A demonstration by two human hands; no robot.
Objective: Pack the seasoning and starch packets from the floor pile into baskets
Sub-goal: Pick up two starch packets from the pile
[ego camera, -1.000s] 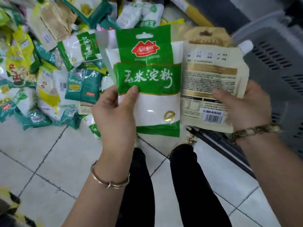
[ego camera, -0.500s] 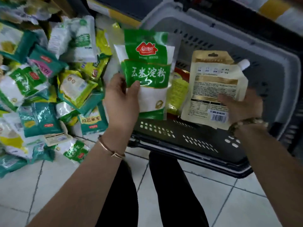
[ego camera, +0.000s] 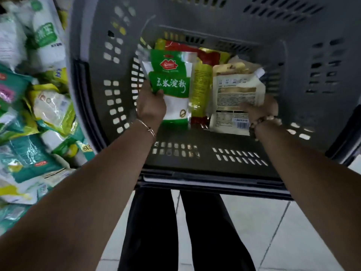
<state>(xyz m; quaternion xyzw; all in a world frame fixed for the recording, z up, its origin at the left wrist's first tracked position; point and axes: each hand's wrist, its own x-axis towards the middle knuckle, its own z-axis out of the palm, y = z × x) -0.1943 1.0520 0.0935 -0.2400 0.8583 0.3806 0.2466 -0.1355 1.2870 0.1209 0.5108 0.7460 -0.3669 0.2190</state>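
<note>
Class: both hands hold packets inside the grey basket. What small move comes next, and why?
Probably release both: the left hand grips the green starch packet, the right hand the beige pouch, low inside the basket beside a yellow packet.

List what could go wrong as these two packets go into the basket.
1. The green starch packet, gripped by the left hand at one edge, may land on end against the yellow packet, not flat.
2. The beige spout pouch in the right hand could snag its cap on the grey basket wall's slots.
</note>
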